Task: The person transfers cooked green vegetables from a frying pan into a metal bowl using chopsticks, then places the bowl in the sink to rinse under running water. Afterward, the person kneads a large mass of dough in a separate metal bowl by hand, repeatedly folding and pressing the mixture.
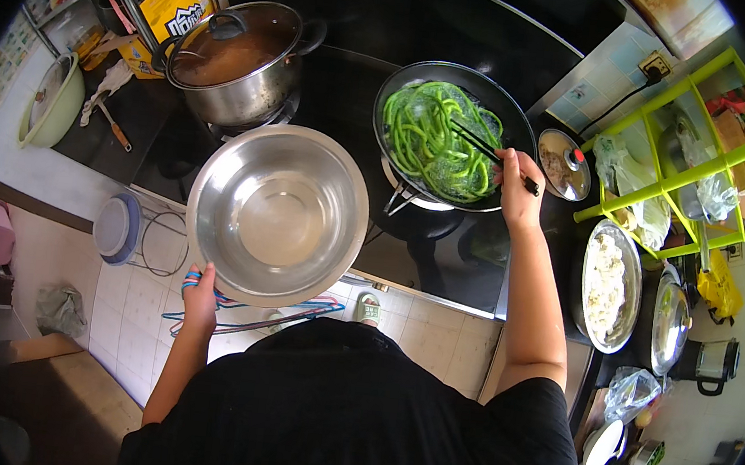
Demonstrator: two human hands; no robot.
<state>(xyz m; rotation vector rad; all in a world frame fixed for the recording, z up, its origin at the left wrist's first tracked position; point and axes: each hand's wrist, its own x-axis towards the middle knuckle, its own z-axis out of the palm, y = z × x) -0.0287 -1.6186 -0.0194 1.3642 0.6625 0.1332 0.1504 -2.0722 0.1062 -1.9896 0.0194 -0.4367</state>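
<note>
My left hand (199, 303) grips the near left rim of a wide stainless steel basin (278, 223), which is tilted toward me and has nothing in it. A blue band shows at that hand's fingers. My right hand (520, 189) is closed around black chopsticks (477, 141). Their tips reach into long green beans (433, 130), which lie coiled in bubbling water. A black wok (508, 109) on the right burner holds the beans. The basin is in front of the stove, left of the wok and apart from it.
A lidded steel pot (245, 101) stands on the left burner. Right of the wok are a glass lid (565, 165), a green rack (660, 178) and an oval dish of pale food (604, 289). Coloured hangers (315, 306) show below the basin. A pale green bowl (59, 104) is far left.
</note>
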